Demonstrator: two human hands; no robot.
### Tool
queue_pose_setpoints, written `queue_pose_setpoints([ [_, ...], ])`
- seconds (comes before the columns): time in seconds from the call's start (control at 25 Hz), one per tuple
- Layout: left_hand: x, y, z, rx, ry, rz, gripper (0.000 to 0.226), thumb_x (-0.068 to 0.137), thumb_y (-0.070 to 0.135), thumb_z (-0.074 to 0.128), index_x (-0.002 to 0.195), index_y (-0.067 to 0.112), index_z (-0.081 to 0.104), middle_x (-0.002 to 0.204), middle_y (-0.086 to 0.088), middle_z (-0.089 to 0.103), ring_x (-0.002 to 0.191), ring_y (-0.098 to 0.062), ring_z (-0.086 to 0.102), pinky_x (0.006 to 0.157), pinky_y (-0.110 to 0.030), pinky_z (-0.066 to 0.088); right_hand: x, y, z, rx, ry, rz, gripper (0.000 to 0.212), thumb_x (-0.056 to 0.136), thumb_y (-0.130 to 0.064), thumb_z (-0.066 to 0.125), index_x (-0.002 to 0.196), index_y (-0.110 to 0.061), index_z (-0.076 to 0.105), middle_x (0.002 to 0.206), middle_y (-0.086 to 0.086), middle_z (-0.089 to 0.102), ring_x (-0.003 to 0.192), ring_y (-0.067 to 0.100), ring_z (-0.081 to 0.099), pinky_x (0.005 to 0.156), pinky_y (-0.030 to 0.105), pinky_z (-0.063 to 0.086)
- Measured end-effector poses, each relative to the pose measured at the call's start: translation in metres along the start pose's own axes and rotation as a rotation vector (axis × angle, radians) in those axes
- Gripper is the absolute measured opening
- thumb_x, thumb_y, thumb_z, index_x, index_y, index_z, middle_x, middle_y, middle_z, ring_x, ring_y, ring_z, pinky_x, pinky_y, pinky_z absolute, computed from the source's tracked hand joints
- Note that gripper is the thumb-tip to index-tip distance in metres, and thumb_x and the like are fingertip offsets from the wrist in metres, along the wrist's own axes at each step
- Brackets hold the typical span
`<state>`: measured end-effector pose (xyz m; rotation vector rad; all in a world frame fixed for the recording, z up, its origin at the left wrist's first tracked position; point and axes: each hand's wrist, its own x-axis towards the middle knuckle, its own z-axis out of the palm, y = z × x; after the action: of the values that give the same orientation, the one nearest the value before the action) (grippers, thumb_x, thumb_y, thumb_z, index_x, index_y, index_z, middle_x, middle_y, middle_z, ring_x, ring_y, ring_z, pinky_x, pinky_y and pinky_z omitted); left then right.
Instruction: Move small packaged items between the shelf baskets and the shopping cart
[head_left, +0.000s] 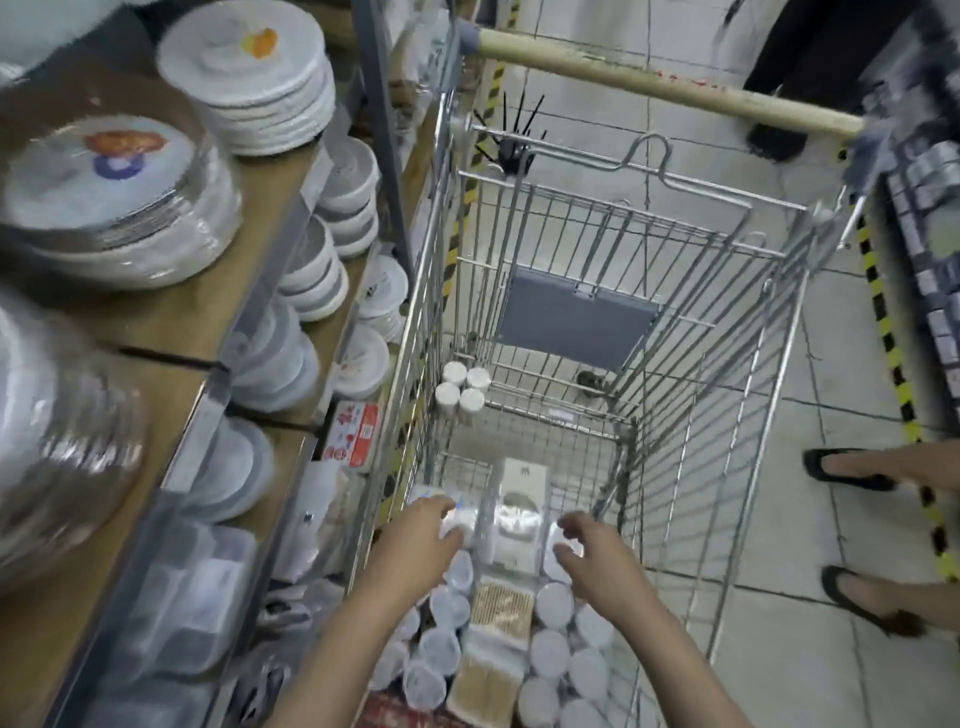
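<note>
Both my hands reach down into the near end of a wire shopping cart (691, 415). My left hand (415, 540) hovers with loosely bent fingers over a clear-wrapped pack of white-lidded tubs (457, 525); whether it touches is unclear. My right hand (587, 556) hangs with fingers curled over another white-lidded tub (558, 553) and holds nothing that I can see. Between them lies a flat clear packet (517, 514). Several round white-lidded containers (553, 605) and two packs of wooden sticks (501, 610) fill the cart's near end. A pack of small white bottles (462, 387) stands at the cart's far left.
Shelves (171, 332) on the left hold stacks of white plates (260, 73), bowls and plastic boxes close to the cart's side. The cart's wooden handle (649, 78) is at the far end. Another person's feet in black shoes (852, 470) stand on the tiled floor at right.
</note>
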<state>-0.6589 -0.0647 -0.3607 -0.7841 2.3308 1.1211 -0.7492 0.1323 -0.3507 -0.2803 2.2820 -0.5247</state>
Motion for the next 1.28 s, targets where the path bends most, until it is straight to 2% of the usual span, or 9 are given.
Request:
queue_pose_setpoints([
  [0.32,0.147,-0.011,0.013,0.019,0.088,-0.078,0.04,0.093,0.018,0.05,0.134,0.016,0.051,0.131,-0.003,0.056,0.114,-0.019,0.055,0.091,-0.027,0.043,0.16,-0.034,0.021,-0.104,-0.034,-0.109,0.044,0.093,-0.026,0.054,0.135,-0.018,0.045,0.133,0.001,0.053,0.119,0.017,0.052,0.097,0.029,0.042],
  [0.48,0.216,-0.023,0.032,0.102,0.168,-0.04,0.037,0.092,0.015,0.05,0.128,0.015,0.049,0.117,-0.005,0.055,0.101,-0.023,0.057,0.079,-0.032,0.044,0.228,-0.023,0.046,-0.021,-0.063,-0.064,0.05,0.09,-0.025,0.061,0.136,-0.015,0.044,0.135,0.003,0.052,0.122,0.017,0.05,0.097,0.025,0.038],
  [0.68,0.28,-0.038,0.054,0.154,0.29,-0.014,0.048,0.086,0.004,0.048,0.133,0.01,0.041,0.134,-0.007,0.039,0.113,-0.029,0.052,0.089,-0.043,0.047,0.292,-0.03,0.08,0.036,0.017,-0.12,0.056,0.085,-0.026,0.065,0.135,-0.019,0.042,0.13,0.0,0.055,0.12,0.018,0.051,0.094,0.029,0.042],
  [0.88,0.306,-0.045,0.061,0.291,0.302,-0.118,0.047,0.088,0.004,0.045,0.133,0.013,0.036,0.136,-0.006,0.035,0.109,-0.025,0.054,0.08,-0.036,0.047,0.335,-0.034,0.108,0.086,0.09,-0.051,0.052,0.079,-0.04,0.068,0.125,-0.029,0.047,0.116,-0.005,0.061,0.107,0.019,0.058,0.085,0.037,0.049],
  [1.0,0.307,-0.041,0.06,0.364,0.312,-0.151,0.052,0.091,0.002,0.044,0.139,0.014,0.03,0.137,-0.007,0.032,0.106,-0.025,0.057,0.081,-0.034,0.048,0.344,-0.035,0.114,0.064,0.144,-0.05,0.052,0.076,-0.036,0.072,0.122,-0.028,0.05,0.11,-0.004,0.063,0.102,0.02,0.06,0.077,0.032,0.048],
  [1.12,0.306,-0.044,0.061,0.461,0.299,-0.18,0.052,0.089,0.001,0.051,0.136,0.014,0.033,0.138,-0.008,0.029,0.1,-0.023,0.061,0.081,-0.03,0.05,0.339,-0.029,0.107,0.082,0.137,-0.114,0.047,0.076,-0.031,0.074,0.118,-0.029,0.053,0.104,-0.006,0.065,0.096,0.017,0.06,0.067,0.028,0.042],
  [1.28,0.294,-0.036,0.059,0.342,0.312,-0.15,0.053,0.086,0.024,0.064,0.133,0.016,0.041,0.133,-0.005,0.034,0.101,-0.022,0.059,0.077,-0.03,0.049,0.318,-0.014,0.08,0.144,0.097,-0.086,0.035,0.076,-0.027,0.074,0.106,-0.025,0.057,0.098,-0.004,0.066,0.091,0.019,0.061,0.073,0.037,0.052],
])
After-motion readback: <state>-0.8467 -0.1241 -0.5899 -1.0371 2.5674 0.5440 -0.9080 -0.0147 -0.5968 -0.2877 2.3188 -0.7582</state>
